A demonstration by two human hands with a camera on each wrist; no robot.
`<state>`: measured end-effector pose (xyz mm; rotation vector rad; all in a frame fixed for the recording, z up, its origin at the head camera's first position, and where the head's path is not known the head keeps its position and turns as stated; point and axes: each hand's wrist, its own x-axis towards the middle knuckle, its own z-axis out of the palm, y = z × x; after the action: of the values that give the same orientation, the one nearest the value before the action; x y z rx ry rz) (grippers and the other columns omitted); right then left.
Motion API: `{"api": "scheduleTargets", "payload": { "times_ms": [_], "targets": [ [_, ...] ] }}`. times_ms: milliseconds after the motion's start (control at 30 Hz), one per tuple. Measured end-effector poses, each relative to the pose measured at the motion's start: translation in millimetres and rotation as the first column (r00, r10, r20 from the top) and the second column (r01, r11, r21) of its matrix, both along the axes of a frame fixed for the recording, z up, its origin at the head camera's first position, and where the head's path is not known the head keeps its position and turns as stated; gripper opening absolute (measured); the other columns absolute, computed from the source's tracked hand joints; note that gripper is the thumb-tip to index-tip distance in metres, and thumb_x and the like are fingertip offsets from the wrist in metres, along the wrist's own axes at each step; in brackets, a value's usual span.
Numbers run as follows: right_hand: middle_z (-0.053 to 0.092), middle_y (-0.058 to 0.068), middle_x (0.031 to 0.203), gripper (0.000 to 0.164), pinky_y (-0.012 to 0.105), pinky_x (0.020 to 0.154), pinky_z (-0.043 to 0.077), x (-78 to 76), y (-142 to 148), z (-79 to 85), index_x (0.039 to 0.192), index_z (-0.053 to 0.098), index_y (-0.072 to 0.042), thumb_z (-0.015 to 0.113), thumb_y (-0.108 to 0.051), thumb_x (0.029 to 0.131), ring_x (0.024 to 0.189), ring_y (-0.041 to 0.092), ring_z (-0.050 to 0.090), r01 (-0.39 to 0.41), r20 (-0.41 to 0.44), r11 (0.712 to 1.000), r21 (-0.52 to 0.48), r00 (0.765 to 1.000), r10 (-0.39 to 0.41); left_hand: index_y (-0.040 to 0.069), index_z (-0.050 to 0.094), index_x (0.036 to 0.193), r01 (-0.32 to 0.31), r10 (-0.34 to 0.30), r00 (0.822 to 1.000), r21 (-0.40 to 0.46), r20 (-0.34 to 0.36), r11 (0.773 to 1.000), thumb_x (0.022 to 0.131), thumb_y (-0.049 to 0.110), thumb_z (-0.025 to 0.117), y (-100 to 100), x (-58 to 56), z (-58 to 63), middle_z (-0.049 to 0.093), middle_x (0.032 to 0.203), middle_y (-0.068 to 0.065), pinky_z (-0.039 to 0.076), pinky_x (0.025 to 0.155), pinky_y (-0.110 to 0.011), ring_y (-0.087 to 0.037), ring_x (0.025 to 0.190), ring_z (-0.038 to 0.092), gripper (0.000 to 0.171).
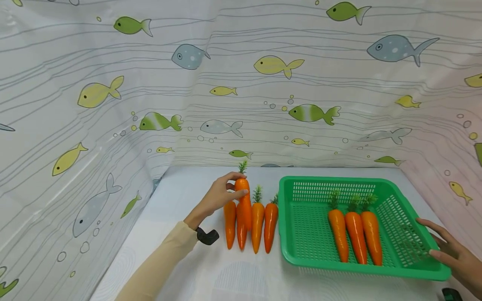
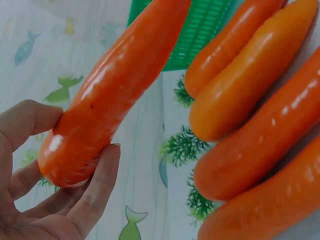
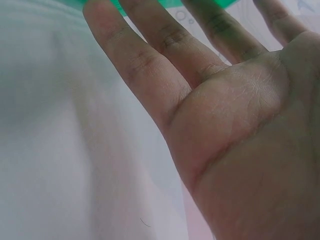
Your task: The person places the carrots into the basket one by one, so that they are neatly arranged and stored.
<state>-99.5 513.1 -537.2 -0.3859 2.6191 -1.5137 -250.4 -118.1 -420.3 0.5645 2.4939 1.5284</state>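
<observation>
My left hand pinches a toy carrot by its thick top end, holding it up with its tip pointing down. In the left wrist view, the thumb and fingers of the left hand press the held carrot from opposite sides. Below and beside it, several more carrots lie in a row on the table, leafy tops away from me. Three carrots lie in the green basket. At the basket's right rim, my right hand rests with extended fingers; the right wrist view shows its palm.
The table has a white cover. A fish-patterned sheet rises behind and at both sides. The basket stands right of the carrot row, its left wall close to the nearest carrot.
</observation>
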Motion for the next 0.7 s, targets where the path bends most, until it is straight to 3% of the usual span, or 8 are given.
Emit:
{"api": "scheduleTargets", "payload": {
  "times_ms": [300,500,700],
  "targets": [
    [-0.01,-0.03,0.162,0.076,0.034,0.069,0.055,0.3,0.4,-1.6,0.166,-0.008,-0.029,0.036,-0.002,0.11,0.124,-0.022,0.021,0.008,0.006,1.0,0.017,1.0,-0.008,0.018,0.061,0.138,0.074,-0.074,0.997,0.051,0.003,0.996,0.095,0.028,0.078,19.7,-2.9,6.0,0.062,0.131,-0.002,0.061,0.083,-0.044,-0.024,0.099,0.068,0.048],
    [-0.01,-0.029,0.162,0.076,0.026,0.07,0.055,0.3,0.3,0.8,0.166,-0.008,-0.027,0.035,0.0,0.11,0.117,-0.021,0.029,-0.019,0.004,1.0,-0.006,1.0,0.019,0.022,0.061,0.138,0.128,-0.127,0.992,0.068,-0.013,0.989,0.096,0.03,0.076,32.7,-3.2,10.8,0.059,0.137,0.001,0.061,0.08,-0.038,-0.023,0.102,0.068,0.046],
    [0.008,-0.034,0.152,0.077,0.034,0.071,0.06,0.8,0.8,0.9,0.166,-0.008,-0.03,0.036,0.001,0.11,0.115,-0.023,0.038,-0.015,0.036,0.997,-0.072,0.999,0.018,0.024,0.062,0.138,0.163,-0.162,0.987,0.09,-0.02,0.982,0.096,0.03,0.077,46.4,-5.2,13.6,0.059,0.138,0.003,0.06,0.083,-0.038,-0.022,0.103,0.069,0.045]
  ]
}}
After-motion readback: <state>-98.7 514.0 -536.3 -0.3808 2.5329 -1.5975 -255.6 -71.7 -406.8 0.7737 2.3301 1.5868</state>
